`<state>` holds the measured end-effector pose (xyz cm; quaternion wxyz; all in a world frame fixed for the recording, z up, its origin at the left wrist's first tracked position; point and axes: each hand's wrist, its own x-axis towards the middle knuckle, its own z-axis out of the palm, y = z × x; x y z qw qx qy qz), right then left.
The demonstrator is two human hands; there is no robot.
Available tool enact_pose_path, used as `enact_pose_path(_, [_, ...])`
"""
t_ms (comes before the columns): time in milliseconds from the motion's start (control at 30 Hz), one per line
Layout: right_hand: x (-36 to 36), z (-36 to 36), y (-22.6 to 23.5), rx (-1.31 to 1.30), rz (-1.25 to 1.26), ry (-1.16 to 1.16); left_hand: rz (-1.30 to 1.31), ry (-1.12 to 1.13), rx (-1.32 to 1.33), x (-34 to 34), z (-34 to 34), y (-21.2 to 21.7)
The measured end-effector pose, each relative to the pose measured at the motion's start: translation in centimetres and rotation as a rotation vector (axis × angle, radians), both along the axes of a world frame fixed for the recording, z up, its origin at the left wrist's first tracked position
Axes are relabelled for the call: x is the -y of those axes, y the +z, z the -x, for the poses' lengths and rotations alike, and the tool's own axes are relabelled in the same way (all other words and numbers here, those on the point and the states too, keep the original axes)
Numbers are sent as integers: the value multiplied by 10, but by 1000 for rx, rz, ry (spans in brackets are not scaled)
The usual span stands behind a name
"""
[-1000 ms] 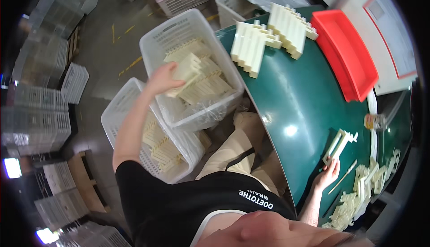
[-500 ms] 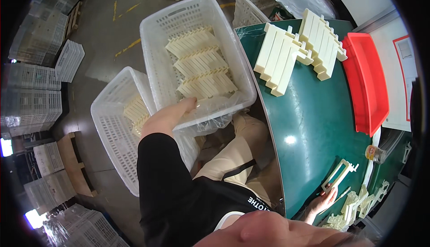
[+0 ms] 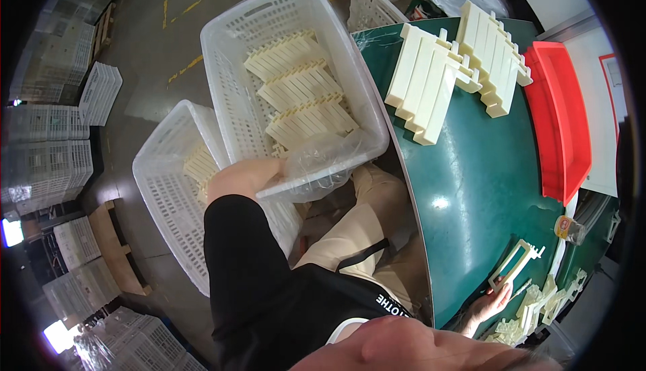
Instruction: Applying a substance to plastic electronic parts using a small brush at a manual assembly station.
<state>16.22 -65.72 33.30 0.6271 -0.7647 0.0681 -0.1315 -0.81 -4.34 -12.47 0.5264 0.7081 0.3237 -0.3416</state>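
My left hand (image 3: 273,168) reaches over the near rim of the large white perforated basket (image 3: 222,68). Its fingers are hidden under the clear plastic liner (image 3: 323,162). Just beyond it, rows of cream plastic frame parts (image 3: 306,125) lie packed side by side in the basket. At the lower right, my right hand (image 3: 490,304) is closed on the lower end of a single cream rectangular plastic frame (image 3: 517,263), holding it tilted over the green table (image 3: 484,203). The frame has an open middle and small prongs at its upper end.
Two groups of cream parts (image 3: 424,82) stand at the table's far end, beside a long red tray (image 3: 562,122). Loose cream pieces (image 3: 531,310) lie past my right hand, with a tape roll (image 3: 569,228) nearby. A second white basket (image 3: 161,189) stands left, holding similar parts.
My left hand has gone deeper under the plastic liner, so its fingers no longer show. The view has shifted slightly. My right hand still holds the frame.
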Motion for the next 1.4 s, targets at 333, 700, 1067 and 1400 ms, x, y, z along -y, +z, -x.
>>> enact_pose_path(333, [-113,-7,78,167,574,660,-406,117,763,42,-126,327])
enact_pose_path(700, [-287,-15,86,364,584,1256,-891,-469,1039,111,-34,483])
enact_pose_path(1067, [-238,-48,35,447,729,845,-431,-193,398,32,-124,138])
enact_pose_path(1400, [-237,-56,31,383,745,864,-510,-455,330,77,-149,146])
